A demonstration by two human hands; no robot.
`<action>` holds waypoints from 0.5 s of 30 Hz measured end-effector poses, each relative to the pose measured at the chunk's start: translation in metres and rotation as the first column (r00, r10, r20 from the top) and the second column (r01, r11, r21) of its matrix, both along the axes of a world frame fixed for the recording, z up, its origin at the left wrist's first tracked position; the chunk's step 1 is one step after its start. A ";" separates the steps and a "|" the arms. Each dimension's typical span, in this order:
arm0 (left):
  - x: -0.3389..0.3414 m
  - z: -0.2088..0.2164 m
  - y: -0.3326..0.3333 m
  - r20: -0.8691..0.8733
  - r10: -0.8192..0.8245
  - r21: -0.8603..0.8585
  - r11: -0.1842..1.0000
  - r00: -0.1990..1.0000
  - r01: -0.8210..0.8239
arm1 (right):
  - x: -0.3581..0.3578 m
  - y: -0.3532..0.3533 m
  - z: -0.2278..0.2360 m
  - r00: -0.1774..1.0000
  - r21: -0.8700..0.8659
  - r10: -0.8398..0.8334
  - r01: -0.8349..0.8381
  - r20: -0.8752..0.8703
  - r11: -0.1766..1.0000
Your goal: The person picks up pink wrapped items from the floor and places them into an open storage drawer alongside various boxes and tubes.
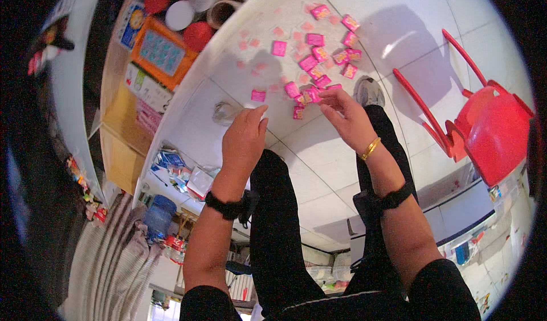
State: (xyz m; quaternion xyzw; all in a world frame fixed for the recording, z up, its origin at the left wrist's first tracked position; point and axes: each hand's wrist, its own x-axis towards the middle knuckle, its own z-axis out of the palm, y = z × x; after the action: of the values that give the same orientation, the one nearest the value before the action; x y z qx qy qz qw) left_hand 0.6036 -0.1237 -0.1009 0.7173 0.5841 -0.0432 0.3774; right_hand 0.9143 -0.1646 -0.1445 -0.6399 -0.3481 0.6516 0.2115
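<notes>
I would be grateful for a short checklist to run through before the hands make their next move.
1. Right hand at the packets: ok, its fingers are at the near edge of the group; actual contact, cannot tell.
2. Left hand near a packet: ok, one lies just beyond its fingertips.
3. Left hand free of any object: cannot tell, its palm is hidden.
4. Packets apart from one another: not ok, several crowd together by the right hand.
5. Pale pieces separate from packets: not ok, some lie among them.
6. Chair clear of the packets: ok, it is off to the right.
</notes>
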 end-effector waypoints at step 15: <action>0.183 -0.300 0.042 -0.443 -0.291 -0.158 0.956 0.848 0.246 | 0.232 0.001 -0.012 0.994 -0.060 -0.091 0.095 0.067 0.994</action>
State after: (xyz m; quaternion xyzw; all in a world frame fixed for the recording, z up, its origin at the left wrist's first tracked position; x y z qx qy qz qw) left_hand 0.7870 -0.0818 -0.4011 0.7422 0.5481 -0.2922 0.2517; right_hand 1.1468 -0.1640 -0.1566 -0.6825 -0.3038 0.6307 0.2103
